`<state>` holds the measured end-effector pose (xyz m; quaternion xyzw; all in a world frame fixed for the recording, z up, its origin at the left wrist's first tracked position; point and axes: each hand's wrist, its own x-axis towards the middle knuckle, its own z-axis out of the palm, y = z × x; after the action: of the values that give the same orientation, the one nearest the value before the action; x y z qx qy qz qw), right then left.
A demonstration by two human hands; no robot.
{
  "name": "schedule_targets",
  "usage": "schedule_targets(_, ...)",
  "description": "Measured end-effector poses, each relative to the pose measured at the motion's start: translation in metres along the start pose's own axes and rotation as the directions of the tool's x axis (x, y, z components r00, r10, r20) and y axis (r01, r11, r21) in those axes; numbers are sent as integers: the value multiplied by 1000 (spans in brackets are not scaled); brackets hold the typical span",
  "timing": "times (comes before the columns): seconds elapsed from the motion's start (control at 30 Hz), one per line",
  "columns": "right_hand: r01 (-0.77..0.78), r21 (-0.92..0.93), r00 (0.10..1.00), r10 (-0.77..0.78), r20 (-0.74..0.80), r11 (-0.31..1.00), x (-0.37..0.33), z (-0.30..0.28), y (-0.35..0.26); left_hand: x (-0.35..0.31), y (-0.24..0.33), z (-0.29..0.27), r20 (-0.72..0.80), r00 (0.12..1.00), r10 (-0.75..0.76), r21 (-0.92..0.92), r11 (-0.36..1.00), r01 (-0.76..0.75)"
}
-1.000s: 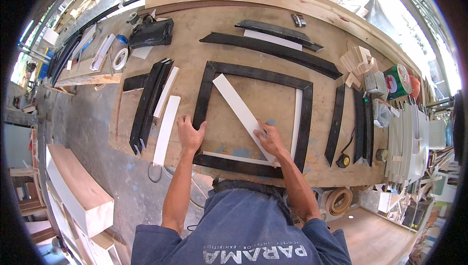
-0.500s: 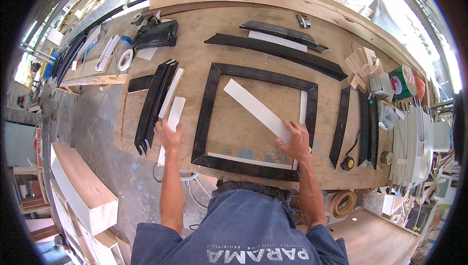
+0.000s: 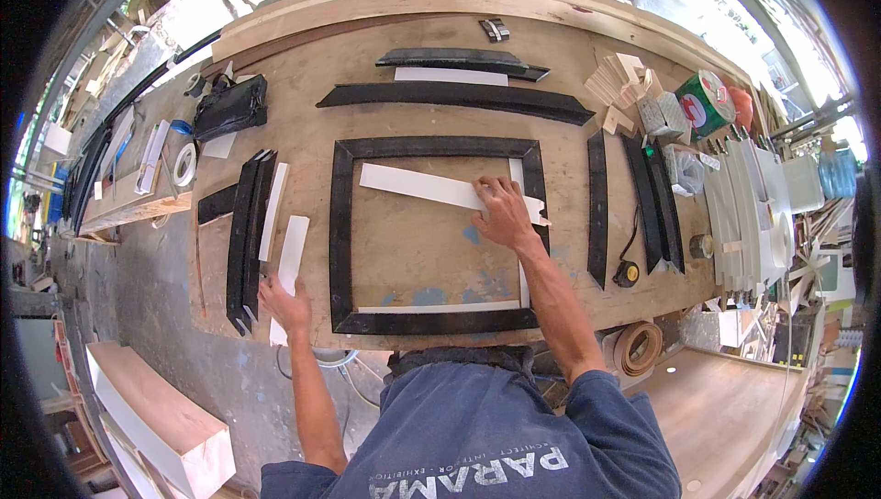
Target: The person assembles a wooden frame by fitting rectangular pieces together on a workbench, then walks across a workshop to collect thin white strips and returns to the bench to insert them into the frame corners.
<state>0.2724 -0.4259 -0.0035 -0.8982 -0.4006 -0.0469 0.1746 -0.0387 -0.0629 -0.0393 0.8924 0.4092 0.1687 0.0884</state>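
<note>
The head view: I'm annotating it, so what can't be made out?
Head view:
- Slanting flat white strip: part hidden by right hand.
- Flat white strip at left: part hidden by left hand.
- Rectangular black frame: side part hidden by right forearm.
- Yellow-black tape measure: markings too small.

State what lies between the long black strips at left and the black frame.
In the head view, a far white strip lies beside the black strips; a near white strip partly under the left hand, then bare tabletop to the black frame.

Smooth matt white strip [image 3: 418, 185], satin-black frame [image 3: 341, 233], paint-stained bare wooden tabletop [image 3: 427, 251], matt navy cloth shirt [image 3: 477, 407], shiny black plastic-looking bundle [image 3: 231, 107]
</note>
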Motion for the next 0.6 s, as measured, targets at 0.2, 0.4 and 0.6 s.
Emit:
schedule_targets(0.2, -55, 31, 996, 53, 78, 998, -8, 0, -4, -3, 56, -2, 92, 995, 30, -91, 996, -22)
schedule_targets(0.4, -81, 168, 997, 82, -4, 983, -46, -31, -18, 5, 24, -5, 48, 992, -113, 11, 994, 112)
schedule_targets(0.6, -263, 283, 926, 324, -196, 923, -101, -57, 6, 0, -14, -16, 128, 984, -121, 17, 993, 120)
